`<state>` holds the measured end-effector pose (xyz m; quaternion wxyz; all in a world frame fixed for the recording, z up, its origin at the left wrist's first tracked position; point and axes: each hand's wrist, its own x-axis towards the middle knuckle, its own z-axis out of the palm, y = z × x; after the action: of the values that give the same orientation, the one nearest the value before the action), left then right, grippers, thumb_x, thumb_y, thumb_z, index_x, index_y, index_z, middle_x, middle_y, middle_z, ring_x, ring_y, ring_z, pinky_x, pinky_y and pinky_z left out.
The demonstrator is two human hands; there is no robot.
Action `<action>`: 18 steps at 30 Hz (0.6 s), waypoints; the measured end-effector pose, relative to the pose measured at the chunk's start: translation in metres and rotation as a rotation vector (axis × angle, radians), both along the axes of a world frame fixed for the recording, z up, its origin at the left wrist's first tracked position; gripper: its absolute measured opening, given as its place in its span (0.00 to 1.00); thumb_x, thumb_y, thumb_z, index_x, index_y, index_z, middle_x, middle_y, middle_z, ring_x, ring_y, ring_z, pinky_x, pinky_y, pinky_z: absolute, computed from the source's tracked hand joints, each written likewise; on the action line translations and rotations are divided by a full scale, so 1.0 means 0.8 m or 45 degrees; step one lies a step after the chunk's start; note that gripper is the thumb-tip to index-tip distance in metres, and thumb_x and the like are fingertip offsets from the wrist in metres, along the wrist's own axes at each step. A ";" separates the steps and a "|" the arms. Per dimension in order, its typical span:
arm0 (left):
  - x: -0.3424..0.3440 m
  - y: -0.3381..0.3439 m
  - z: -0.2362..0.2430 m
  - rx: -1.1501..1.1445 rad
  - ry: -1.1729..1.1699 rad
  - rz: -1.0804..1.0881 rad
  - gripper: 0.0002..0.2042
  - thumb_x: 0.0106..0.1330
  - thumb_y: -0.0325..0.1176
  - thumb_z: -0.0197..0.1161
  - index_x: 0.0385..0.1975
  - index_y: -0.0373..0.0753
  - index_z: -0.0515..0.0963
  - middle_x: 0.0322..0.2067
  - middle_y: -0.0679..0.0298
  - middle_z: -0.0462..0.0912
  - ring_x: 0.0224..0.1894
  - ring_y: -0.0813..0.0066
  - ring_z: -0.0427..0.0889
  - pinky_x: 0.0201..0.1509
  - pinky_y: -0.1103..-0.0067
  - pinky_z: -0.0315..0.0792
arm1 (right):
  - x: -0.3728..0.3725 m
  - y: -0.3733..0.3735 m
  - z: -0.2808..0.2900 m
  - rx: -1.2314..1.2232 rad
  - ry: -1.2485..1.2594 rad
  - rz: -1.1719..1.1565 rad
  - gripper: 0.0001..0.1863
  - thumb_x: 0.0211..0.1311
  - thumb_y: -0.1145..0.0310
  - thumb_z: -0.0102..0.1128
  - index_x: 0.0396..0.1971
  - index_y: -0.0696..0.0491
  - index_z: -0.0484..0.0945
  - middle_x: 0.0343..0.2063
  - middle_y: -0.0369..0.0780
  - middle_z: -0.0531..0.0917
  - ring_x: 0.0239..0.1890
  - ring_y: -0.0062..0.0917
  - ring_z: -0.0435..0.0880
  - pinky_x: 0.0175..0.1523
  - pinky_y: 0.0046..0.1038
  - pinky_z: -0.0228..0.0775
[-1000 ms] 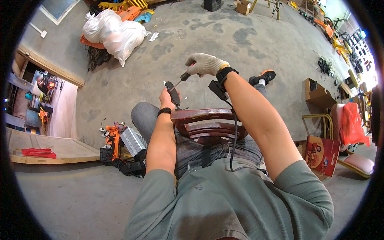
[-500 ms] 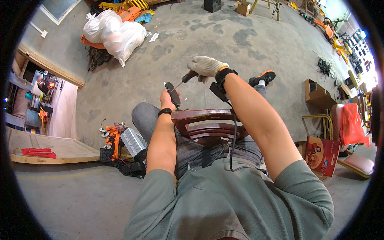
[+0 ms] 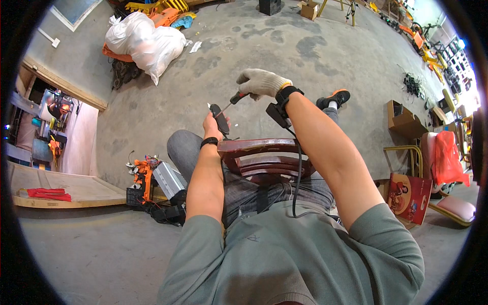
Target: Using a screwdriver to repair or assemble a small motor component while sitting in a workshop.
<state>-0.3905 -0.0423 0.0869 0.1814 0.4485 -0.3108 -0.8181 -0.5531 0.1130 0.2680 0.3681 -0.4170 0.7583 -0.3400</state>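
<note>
My left hand, bare with a black wrist band, grips a slim black device above the back of the wooden chair between my legs. My right hand, in a white knit glove, is curled on a screwdriver with a black and red handle, whose thin shaft slants down to the device. The tip's exact contact is too small to make out. A black box is strapped to my right wrist, with a cable trailing down over the chair back.
Orange and metal electrical parts lie at my left beside a wooden board. White sacks sit at the back left. An open cardboard box, a pink chair with a red bag, and a red carton stand at my right.
The gloved fingers have shifted on the screwdriver handle, dipping and then lifting a little, and the handle has turned slightly. My left hand and the device stay in place.
</note>
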 end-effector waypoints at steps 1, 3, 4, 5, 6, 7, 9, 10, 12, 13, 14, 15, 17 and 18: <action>0.000 0.001 0.001 0.001 -0.002 0.007 0.22 0.71 0.49 0.37 0.37 0.37 0.73 0.32 0.57 0.77 0.31 0.58 0.80 0.33 0.61 0.73 | 0.001 0.000 0.001 0.024 0.036 -0.005 0.25 0.53 0.64 0.56 0.49 0.63 0.70 0.29 0.41 0.79 0.22 0.22 0.76 0.30 0.25 0.73; 0.000 0.001 0.003 -0.003 -0.003 0.005 0.22 0.71 0.49 0.37 0.37 0.37 0.73 0.32 0.57 0.77 0.31 0.58 0.80 0.32 0.61 0.73 | 0.002 0.000 0.001 0.002 0.061 0.021 0.25 0.52 0.62 0.57 0.48 0.63 0.71 0.29 0.41 0.79 0.22 0.22 0.77 0.30 0.25 0.73; -0.001 0.002 0.003 0.005 -0.003 0.004 0.22 0.71 0.49 0.37 0.37 0.37 0.73 0.32 0.57 0.77 0.31 0.58 0.80 0.32 0.61 0.73 | 0.002 0.000 0.002 0.014 0.109 0.017 0.26 0.52 0.61 0.58 0.47 0.64 0.71 0.28 0.41 0.80 0.21 0.22 0.77 0.29 0.25 0.73; -0.001 0.002 0.003 -0.007 -0.003 0.002 0.22 0.71 0.49 0.37 0.37 0.37 0.73 0.32 0.57 0.77 0.31 0.58 0.80 0.32 0.61 0.73 | 0.003 0.000 0.003 0.015 0.108 0.017 0.26 0.52 0.61 0.58 0.47 0.64 0.71 0.28 0.41 0.80 0.21 0.22 0.77 0.29 0.25 0.73; -0.001 0.002 0.003 -0.011 -0.004 0.004 0.22 0.71 0.49 0.37 0.37 0.37 0.73 0.32 0.57 0.77 0.31 0.58 0.80 0.32 0.62 0.73 | 0.003 0.000 0.004 0.032 0.045 0.015 0.26 0.52 0.59 0.58 0.45 0.64 0.71 0.28 0.42 0.80 0.21 0.22 0.77 0.29 0.24 0.73; -0.001 0.002 0.003 -0.004 -0.002 0.007 0.22 0.71 0.49 0.37 0.37 0.37 0.73 0.31 0.57 0.77 0.30 0.58 0.80 0.32 0.62 0.73 | 0.003 0.000 0.005 0.066 -0.008 0.003 0.26 0.52 0.57 0.58 0.44 0.64 0.71 0.27 0.42 0.80 0.20 0.22 0.78 0.28 0.24 0.74; -0.001 0.002 0.003 -0.011 0.005 0.001 0.22 0.71 0.49 0.36 0.36 0.37 0.73 0.31 0.57 0.76 0.30 0.58 0.80 0.32 0.62 0.73 | 0.004 -0.002 0.008 0.079 -0.015 -0.004 0.24 0.52 0.55 0.57 0.39 0.64 0.74 0.25 0.42 0.81 0.20 0.24 0.80 0.28 0.25 0.75; -0.001 0.002 0.002 0.005 0.013 -0.002 0.22 0.71 0.49 0.36 0.36 0.37 0.73 0.31 0.57 0.76 0.30 0.58 0.80 0.32 0.62 0.73 | 0.005 -0.003 0.009 0.128 0.001 -0.034 0.24 0.52 0.53 0.55 0.33 0.63 0.77 0.23 0.42 0.82 0.20 0.26 0.82 0.29 0.26 0.76; 0.000 0.001 0.001 -0.008 0.014 -0.007 0.22 0.71 0.48 0.37 0.36 0.37 0.73 0.31 0.57 0.76 0.30 0.58 0.80 0.32 0.62 0.73 | 0.007 -0.004 0.010 0.107 -0.037 -0.073 0.23 0.54 0.54 0.54 0.32 0.64 0.76 0.23 0.43 0.81 0.20 0.27 0.83 0.30 0.27 0.77; 0.000 0.001 0.000 0.008 0.015 -0.007 0.21 0.71 0.48 0.37 0.35 0.37 0.73 0.30 0.57 0.76 0.30 0.58 0.80 0.32 0.62 0.73 | 0.008 -0.004 0.010 0.105 -0.062 -0.125 0.22 0.56 0.55 0.52 0.30 0.64 0.75 0.22 0.44 0.81 0.21 0.28 0.83 0.31 0.27 0.77; 0.000 0.000 -0.001 -0.009 0.015 -0.010 0.21 0.71 0.48 0.37 0.35 0.37 0.73 0.30 0.57 0.76 0.30 0.58 0.80 0.32 0.62 0.73 | 0.007 -0.005 0.009 0.105 -0.063 -0.126 0.22 0.56 0.55 0.52 0.30 0.64 0.75 0.22 0.44 0.81 0.21 0.28 0.83 0.31 0.27 0.77; 0.000 0.000 -0.001 -0.006 0.021 -0.016 0.21 0.71 0.48 0.37 0.35 0.37 0.73 0.30 0.58 0.76 0.30 0.58 0.80 0.32 0.62 0.73 | 0.006 -0.005 0.007 0.107 -0.071 -0.134 0.21 0.57 0.56 0.50 0.30 0.64 0.75 0.23 0.45 0.81 0.21 0.30 0.84 0.31 0.29 0.77; 0.000 -0.001 -0.002 -0.004 0.026 -0.022 0.21 0.71 0.48 0.37 0.34 0.37 0.73 0.30 0.58 0.76 0.29 0.58 0.80 0.32 0.62 0.73 | 0.003 -0.006 0.002 0.109 -0.079 -0.142 0.20 0.59 0.58 0.48 0.30 0.63 0.75 0.23 0.46 0.81 0.22 0.31 0.84 0.31 0.30 0.78; -0.001 -0.001 -0.002 -0.007 0.027 -0.024 0.21 0.71 0.48 0.37 0.34 0.37 0.73 0.30 0.58 0.76 0.29 0.58 0.80 0.32 0.62 0.73 | 0.002 -0.006 -0.001 0.109 -0.051 -0.124 0.19 0.59 0.59 0.46 0.31 0.63 0.75 0.22 0.46 0.81 0.21 0.31 0.84 0.31 0.30 0.77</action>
<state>-0.3909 -0.0432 0.0853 0.1783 0.4366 -0.3153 -0.8235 -0.5519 0.1080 0.2668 0.3838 -0.3565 0.7840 -0.3332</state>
